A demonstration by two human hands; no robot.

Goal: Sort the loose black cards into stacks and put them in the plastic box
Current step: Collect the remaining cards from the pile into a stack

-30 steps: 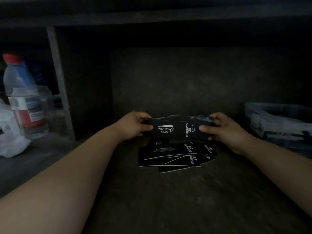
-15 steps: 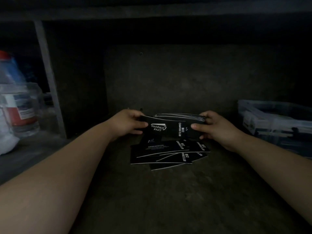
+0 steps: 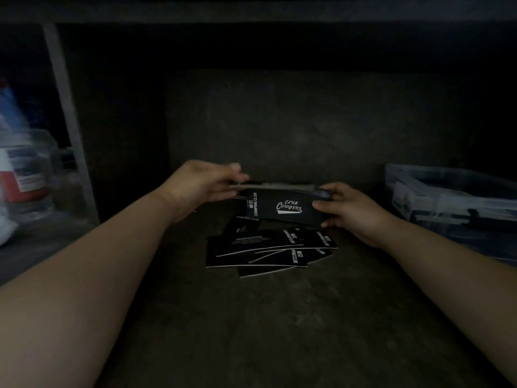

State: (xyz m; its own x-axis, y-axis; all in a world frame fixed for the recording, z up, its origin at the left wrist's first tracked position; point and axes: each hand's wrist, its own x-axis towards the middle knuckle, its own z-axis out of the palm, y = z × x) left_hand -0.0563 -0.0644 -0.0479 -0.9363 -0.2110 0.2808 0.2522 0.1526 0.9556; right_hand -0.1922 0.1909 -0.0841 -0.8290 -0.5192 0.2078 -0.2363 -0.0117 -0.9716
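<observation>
Card stack (image 3: 282,207) held btwn hands: right hand (image 3: 352,212) grips its end, left hand (image 3: 204,183) pinches top edge. Loose cards (image 3: 265,247) below; plastic box (image 3: 400,186) beyond right hand. Judged light, slick: grip short ends.

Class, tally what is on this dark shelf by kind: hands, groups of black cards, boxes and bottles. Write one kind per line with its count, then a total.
Hands: 2, left hand and right hand
Card groups: 2, held stack and loose pile
Plastic box: 1
Bottle, blurred: 1
Total: 6
</observation>
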